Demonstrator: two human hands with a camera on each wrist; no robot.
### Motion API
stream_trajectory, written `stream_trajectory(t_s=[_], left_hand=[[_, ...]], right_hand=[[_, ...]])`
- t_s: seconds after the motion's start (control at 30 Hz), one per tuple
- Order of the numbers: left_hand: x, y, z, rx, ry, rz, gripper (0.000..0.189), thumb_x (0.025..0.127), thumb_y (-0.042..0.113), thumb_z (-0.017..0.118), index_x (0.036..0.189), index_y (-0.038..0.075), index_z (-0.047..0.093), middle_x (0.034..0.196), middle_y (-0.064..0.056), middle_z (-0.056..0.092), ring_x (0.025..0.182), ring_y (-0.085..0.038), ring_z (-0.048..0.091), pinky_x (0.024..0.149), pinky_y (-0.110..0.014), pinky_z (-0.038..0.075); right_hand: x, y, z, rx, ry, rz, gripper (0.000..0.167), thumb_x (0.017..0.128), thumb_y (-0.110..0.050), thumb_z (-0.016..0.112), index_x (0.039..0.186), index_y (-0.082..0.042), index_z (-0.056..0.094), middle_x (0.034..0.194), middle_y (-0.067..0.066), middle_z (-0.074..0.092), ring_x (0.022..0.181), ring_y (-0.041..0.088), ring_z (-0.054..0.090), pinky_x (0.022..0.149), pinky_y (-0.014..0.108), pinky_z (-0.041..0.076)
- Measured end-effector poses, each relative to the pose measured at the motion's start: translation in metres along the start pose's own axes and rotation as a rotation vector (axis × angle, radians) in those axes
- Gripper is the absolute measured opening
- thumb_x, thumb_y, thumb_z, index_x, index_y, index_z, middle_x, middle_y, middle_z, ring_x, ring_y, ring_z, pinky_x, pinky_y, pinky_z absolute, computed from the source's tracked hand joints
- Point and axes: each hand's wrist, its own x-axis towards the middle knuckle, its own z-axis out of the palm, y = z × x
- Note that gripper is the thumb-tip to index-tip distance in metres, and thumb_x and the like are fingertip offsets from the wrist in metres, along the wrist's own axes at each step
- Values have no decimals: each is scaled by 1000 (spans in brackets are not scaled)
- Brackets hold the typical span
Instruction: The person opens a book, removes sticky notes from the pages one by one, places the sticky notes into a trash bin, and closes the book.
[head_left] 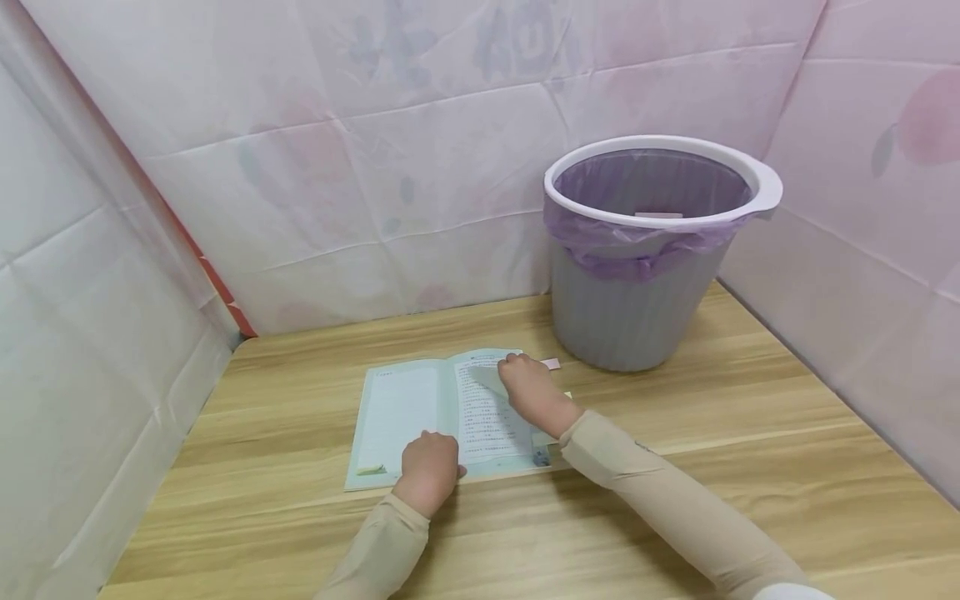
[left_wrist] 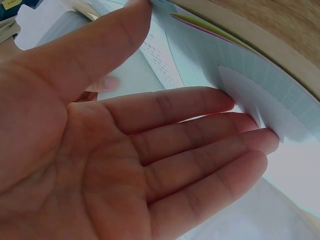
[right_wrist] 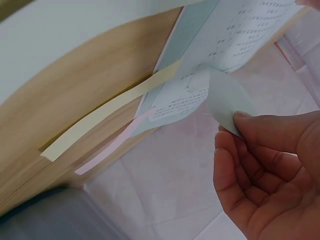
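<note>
An open book (head_left: 401, 408) with pale blue-green page borders lies on the table; its right page carries printed text. Near the top of that page, my right hand (head_left: 534, 396) pinches a pale green slip of paper (right_wrist: 232, 100) between thumb and fingers. The slip is lifted and curled; I cannot tell whether it is separate or part of a page. At the book's lower edge, by the middle fold, is my left hand (head_left: 431, 471). Its fingers (left_wrist: 185, 130) are nearly straight in the left wrist view, with the tips against the paper.
A yellow strip (right_wrist: 115, 97) and a pink strip (right_wrist: 112, 142) stick out from the book's right edge. Behind to the right stands a grey bin (head_left: 630, 308) with a purple liner and a pink piece inside. Printed cloth walls (head_left: 285, 208) enclose the wooden table (head_left: 285, 425).
</note>
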Motion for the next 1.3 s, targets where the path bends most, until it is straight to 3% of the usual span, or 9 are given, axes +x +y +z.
stream_trajectory(t_s=[0.33, 0.47, 0.73, 0.83, 0.97, 1.03, 1.1, 1.2, 1.3], left_hand=[[-1, 2, -4, 10, 16, 5, 34, 78, 35, 79, 86, 2, 73, 82, -12, 70, 75, -24, 68, 61, -36, 56], [-2, 2, -4, 15, 15, 4, 35, 78, 35, 78, 86, 1, 72, 82, -12, 70, 75, -24, 68, 62, -36, 56], [-3, 1, -4, 2, 15, -12, 35, 79, 34, 78, 85, 1, 72, 83, -13, 70, 78, -25, 68, 62, -35, 56], [-5, 1, -5, 1, 12, -13, 35, 78, 34, 78, 85, 0, 72, 85, -13, 71, 77, -24, 68, 61, -35, 56], [-6, 1, -5, -2, -1, -11, 35, 79, 34, 78, 86, 1, 72, 85, -13, 71, 73, -21, 67, 60, -35, 56], [-6, 1, -4, -3, 5, -9, 35, 78, 34, 78, 86, 1, 72, 81, -12, 70, 69, -20, 65, 59, -35, 56], [-5, 0, -4, -5, 16, -9, 35, 78, 34, 79, 86, 1, 72, 81, -12, 70, 69, -20, 64, 59, -35, 56], [-6, -2, -4, -4, 30, -11, 35, 77, 33, 79, 86, 1, 72, 80, -12, 69, 69, -21, 64, 60, -36, 56], [-7, -3, -4, -6, 31, -14, 34, 78, 33, 79, 86, 1, 71, 79, -12, 69, 72, -22, 65, 61, -36, 56]], right_hand=[[-4, 15, -8, 65, 24, 86, 4, 88, 6, 62, 91, 8, 65, 80, 12, 62, 73, 24, 63, 63, 35, 56], [-5, 22, -11, 117, 81, 78, 6, 90, 4, 62, 85, 6, 63, 75, 10, 59, 66, 20, 60, 58, 26, 52], [-9, 35, -26, 219, 223, 18, 10, 88, 7, 62, 80, 4, 59, 74, 9, 56, 71, 24, 59, 63, 32, 53], [-13, 41, -42, 253, 384, -92, 6, 87, 12, 60, 85, 6, 61, 78, 12, 58, 74, 26, 59, 67, 34, 53], [-20, 49, -86, 251, 793, -244, 14, 81, 14, 64, 94, 7, 63, 83, 17, 63, 75, 31, 62, 69, 39, 54], [-23, 53, -114, 218, 1029, -249, 17, 79, 13, 66, 94, 4, 65, 84, 18, 66, 74, 33, 63, 68, 43, 53], [-25, 62, -141, 188, 1196, -213, 15, 80, 11, 67, 91, 1, 67, 84, 17, 67, 74, 34, 63, 71, 40, 53], [-23, 80, -175, 142, 1279, -132, 8, 86, 6, 65, 88, 1, 69, 84, 18, 68, 78, 37, 62, 78, 34, 52], [-21, 100, -198, 67, 1190, -77, 11, 92, 3, 60, 89, 4, 70, 85, 21, 66, 82, 40, 60, 82, 38, 51]])
